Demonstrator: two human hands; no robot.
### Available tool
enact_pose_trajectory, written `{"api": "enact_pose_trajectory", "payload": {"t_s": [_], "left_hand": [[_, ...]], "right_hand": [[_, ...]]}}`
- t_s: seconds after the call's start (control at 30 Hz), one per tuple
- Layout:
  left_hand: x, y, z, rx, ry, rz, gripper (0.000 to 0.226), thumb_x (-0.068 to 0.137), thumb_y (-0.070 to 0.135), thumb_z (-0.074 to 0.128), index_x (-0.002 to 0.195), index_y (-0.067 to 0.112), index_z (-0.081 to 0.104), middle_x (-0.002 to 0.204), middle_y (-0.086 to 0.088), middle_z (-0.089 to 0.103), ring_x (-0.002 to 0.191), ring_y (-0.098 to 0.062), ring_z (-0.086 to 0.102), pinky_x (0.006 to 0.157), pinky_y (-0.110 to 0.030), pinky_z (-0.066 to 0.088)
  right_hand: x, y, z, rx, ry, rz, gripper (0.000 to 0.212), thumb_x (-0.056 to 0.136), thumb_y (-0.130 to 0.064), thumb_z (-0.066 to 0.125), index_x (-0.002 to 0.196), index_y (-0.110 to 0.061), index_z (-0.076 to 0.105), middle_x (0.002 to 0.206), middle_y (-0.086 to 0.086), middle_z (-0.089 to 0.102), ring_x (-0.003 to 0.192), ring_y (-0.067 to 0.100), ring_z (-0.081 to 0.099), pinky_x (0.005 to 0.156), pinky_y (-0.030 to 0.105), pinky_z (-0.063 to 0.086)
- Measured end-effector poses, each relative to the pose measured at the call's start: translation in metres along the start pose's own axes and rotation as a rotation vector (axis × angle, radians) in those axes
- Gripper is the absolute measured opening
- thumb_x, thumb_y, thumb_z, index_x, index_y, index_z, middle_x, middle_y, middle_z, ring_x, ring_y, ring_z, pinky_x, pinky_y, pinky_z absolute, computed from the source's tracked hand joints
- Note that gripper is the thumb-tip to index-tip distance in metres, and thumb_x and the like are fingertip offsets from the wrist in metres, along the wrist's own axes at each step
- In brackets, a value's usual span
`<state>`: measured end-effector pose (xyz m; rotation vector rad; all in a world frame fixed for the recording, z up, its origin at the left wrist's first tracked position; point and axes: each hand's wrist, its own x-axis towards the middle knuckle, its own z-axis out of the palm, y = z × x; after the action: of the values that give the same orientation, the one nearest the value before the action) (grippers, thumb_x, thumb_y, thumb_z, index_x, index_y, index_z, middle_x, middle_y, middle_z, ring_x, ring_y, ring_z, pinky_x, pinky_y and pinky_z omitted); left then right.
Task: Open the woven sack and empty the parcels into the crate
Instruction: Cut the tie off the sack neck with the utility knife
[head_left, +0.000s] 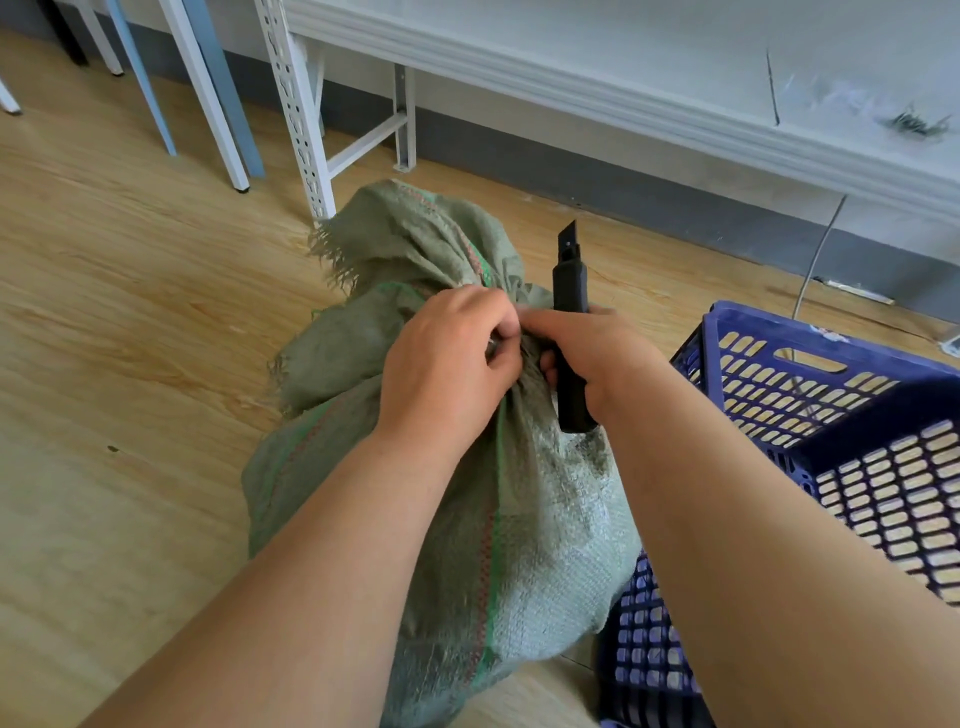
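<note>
Wooden floor carries the woven sack (467, 467), neck bunched closed, unopened. Left hand (441, 374) pinches that neck; right hand (587, 353), touching it, grips a utility knife (570, 322). Crate (841, 415) right of both; no parcels visible.

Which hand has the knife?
The right hand: it grips the black knife, blade up. The left hand only pinches the sack's neck.

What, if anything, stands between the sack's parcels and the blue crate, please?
The woven sack itself: its neck is bunched shut where the left hand grips it. The right hand holds a black utility knife. The crate beside it is open-topped.
</note>
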<state>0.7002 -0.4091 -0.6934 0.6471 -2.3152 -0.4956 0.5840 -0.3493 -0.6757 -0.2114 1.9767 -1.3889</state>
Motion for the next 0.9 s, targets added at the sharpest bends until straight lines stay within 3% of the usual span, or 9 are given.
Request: {"api": "enact_pose_trajectory", "payload": {"t_s": [0.13,0.3,0.43,0.57,0.77,0.9], "left_hand": [[0.001,-0.006,-0.003,0.008,0.069,-0.137,0.005,0.090,0.021,0.060,0.092,0.016,0.061,0.093,0.003,0.065,0.081,-0.020,0.061,0.063,-0.032,0.044],[0.000,-0.004,-0.003,0.029,0.004,-0.223,0.011,0.095,0.026,0.053,0.098,0.017,0.059,0.089,0.006,0.059,0.081,-0.018,0.058,0.065,-0.026,0.036],[0.001,-0.002,-0.005,0.053,-0.021,-0.232,0.011,0.096,0.028,0.051,0.098,0.018,0.056,0.093,0.007,0.056,0.081,-0.019,0.058,0.066,-0.027,0.034],[0.005,-0.003,-0.008,0.019,-0.085,-0.203,0.006,0.095,0.026,0.054,0.093,0.021,0.057,0.095,0.007,0.055,0.082,-0.020,0.057,0.067,-0.032,0.042],[0.009,-0.001,-0.010,-0.035,-0.152,-0.219,0.008,0.093,0.020,0.058,0.088,0.016,0.061,0.104,0.002,0.055,0.084,-0.021,0.057,0.073,-0.035,0.046],[0.012,0.001,-0.012,-0.061,-0.181,-0.275,0.010,0.093,0.017,0.058,0.086,0.015,0.064,0.106,0.001,0.056,0.089,-0.019,0.056,0.077,-0.032,0.045]], "right_hand": [[-0.008,0.007,0.003,0.136,-0.122,-0.183,0.006,0.082,-0.016,0.075,0.086,-0.017,0.072,0.056,-0.004,0.056,0.047,0.007,0.048,0.050,0.018,0.046],[-0.009,0.006,-0.001,-0.048,-0.194,-0.223,0.015,0.083,-0.014,0.074,0.098,-0.018,0.075,0.061,-0.005,0.058,0.048,0.003,0.049,0.050,0.015,0.048],[-0.008,0.008,-0.001,-0.129,-0.187,-0.262,0.016,0.084,-0.017,0.074,0.099,-0.018,0.074,0.066,0.000,0.062,0.055,0.008,0.056,0.059,0.022,0.054],[-0.011,0.014,0.005,-0.188,-0.074,-0.365,0.007,0.084,-0.012,0.065,0.089,-0.017,0.068,0.062,-0.001,0.059,0.050,0.013,0.057,0.052,0.024,0.051],[-0.015,0.010,-0.002,-0.197,-0.218,-0.338,0.011,0.087,-0.007,0.064,0.085,-0.017,0.062,0.067,0.001,0.055,0.053,0.011,0.053,0.052,0.022,0.053],[-0.014,0.008,-0.007,-0.254,-0.231,-0.344,0.008,0.087,-0.011,0.065,0.094,-0.015,0.065,0.065,-0.001,0.055,0.051,0.011,0.052,0.050,0.023,0.052]]}}
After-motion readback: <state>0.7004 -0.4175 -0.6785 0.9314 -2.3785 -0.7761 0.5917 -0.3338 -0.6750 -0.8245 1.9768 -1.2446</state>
